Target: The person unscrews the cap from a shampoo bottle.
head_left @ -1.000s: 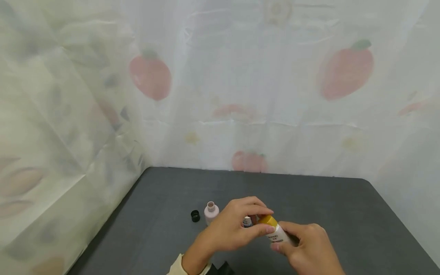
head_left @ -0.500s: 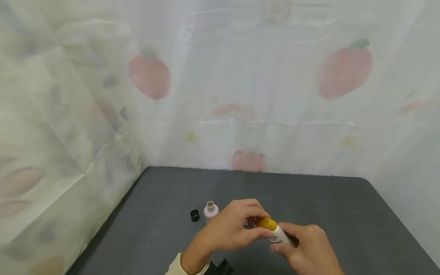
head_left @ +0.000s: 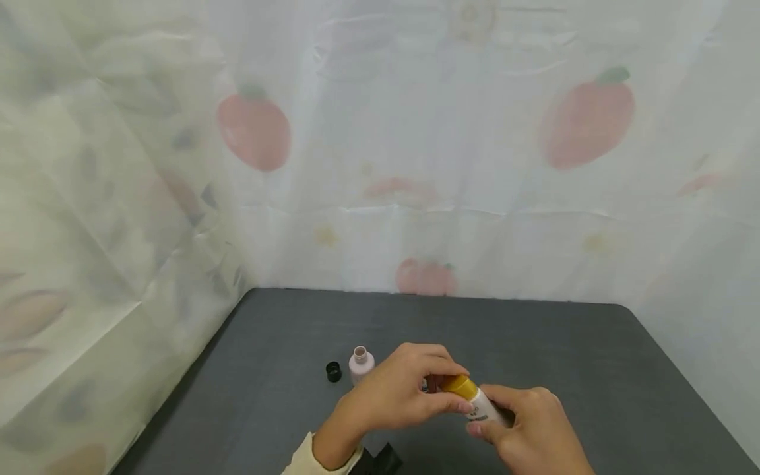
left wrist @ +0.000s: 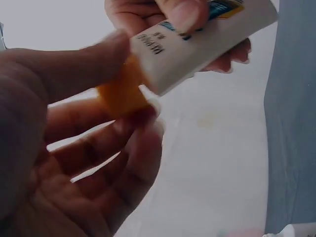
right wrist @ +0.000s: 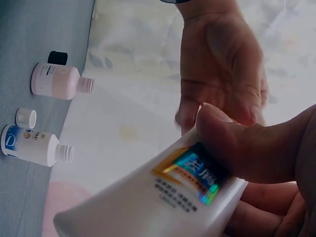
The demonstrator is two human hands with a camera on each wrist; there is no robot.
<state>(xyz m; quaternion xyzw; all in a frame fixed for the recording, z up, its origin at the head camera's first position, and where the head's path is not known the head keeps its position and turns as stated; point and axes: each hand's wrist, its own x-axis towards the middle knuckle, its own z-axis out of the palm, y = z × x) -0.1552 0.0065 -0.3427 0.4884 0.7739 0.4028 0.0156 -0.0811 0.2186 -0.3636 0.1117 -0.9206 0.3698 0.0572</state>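
Between my hands a white bottle (head_left: 483, 410) is held at a slant, its yellow cap (head_left: 460, 386) toward the upper left. My left hand (head_left: 394, 392) pinches the cap between thumb and fingers. Around the bottle's body my right hand (head_left: 537, 425) keeps its grip, thumb across the blue and gold label (right wrist: 195, 170). From the left wrist, the cap (left wrist: 123, 91) sits against the body's end with a small light gap at one edge. The bottle's far end is partly hidden by the right hand in the head view.
An uncapped pink bottle (head_left: 361, 365) stands on the dark table (head_left: 285, 336), a black cap (head_left: 334, 372) beside it. The right wrist view shows an uncapped white and blue bottle (right wrist: 33, 144) and a white cap (right wrist: 26, 118). Patterned sheeting (head_left: 356, 132) rises behind the table.
The left fingers and yellow cap have dipped slightly, and the bottle's printed side has turned a little. Both hands keep their hold. The head view has shifted slightly.
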